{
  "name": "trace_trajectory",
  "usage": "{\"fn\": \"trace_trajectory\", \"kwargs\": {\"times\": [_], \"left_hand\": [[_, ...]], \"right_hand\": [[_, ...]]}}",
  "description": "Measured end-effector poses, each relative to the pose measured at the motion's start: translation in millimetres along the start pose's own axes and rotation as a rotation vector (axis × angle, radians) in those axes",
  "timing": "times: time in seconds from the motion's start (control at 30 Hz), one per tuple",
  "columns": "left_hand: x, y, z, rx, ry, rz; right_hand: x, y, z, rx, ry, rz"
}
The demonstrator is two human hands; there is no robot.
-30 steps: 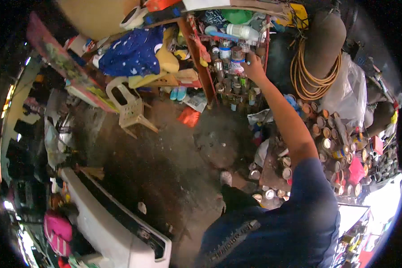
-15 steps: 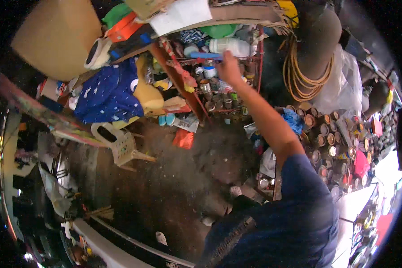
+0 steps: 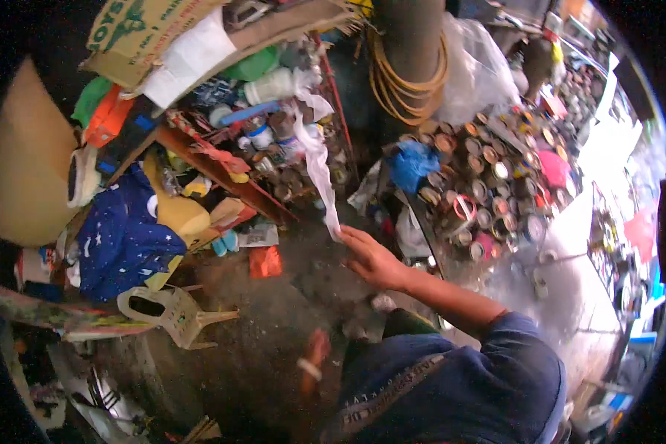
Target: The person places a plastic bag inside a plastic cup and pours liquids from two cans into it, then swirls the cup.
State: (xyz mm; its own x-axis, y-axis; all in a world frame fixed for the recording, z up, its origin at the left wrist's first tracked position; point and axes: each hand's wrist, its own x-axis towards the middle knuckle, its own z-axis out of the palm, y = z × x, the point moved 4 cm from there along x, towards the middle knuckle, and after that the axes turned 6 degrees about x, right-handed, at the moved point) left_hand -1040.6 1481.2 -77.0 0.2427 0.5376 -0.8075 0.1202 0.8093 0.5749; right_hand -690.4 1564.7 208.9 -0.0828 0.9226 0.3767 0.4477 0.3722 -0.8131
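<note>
My right hand [image 3: 366, 259] holds the lower end of a long, crumpled white strip [image 3: 314, 163], thin paper or cloth, which stretches up to the cluttered shelf [image 3: 331, 103]. A white plastic container [image 3: 266, 85], a flat blue object [image 3: 246, 114] and several cans and jars [image 3: 260, 137] lie on that shelf around the strip's upper part. My left hand [image 3: 317, 349], with a pale band at its wrist, hangs low and blurred; its fingers are hard to make out.
A plastic chair [image 3: 189, 325] stands at left below a blue star-patterned cloth [image 3: 126, 251]. Many paint cans [image 3: 496, 189] crowd the right side, near a coiled hose [image 3: 407, 103] and blue plastic bag [image 3: 414, 166]. An orange item [image 3: 264, 260] lies on the floor.
My right hand has moved from the shelf down toward me, drawing out the white strip. The view has turned, shifting the shelves leftward. My left hand has come into sight.
</note>
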Motion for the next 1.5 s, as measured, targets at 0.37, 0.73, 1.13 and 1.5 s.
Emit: {"fn": "trace_trajectory", "kwargs": {"times": [0.37,0.73,1.13,1.5], "left_hand": [[74,160,223,-0.375,-0.735,0.034],[-108,69,329,0.006,-1.143,-0.223],[-193,-8,440,0.217,-1.369,-0.269],[-249,-95,548,0.355,-1.259,-0.043]], "right_hand": [[-280,-72,86,0.268,0.112,0.737],[-381,-102,51,-0.075,0.651,0.931],[-518,-97,-54,0.436,1.315,0.699],[-602,-128,-128,0.971,1.404,0.589]]}}
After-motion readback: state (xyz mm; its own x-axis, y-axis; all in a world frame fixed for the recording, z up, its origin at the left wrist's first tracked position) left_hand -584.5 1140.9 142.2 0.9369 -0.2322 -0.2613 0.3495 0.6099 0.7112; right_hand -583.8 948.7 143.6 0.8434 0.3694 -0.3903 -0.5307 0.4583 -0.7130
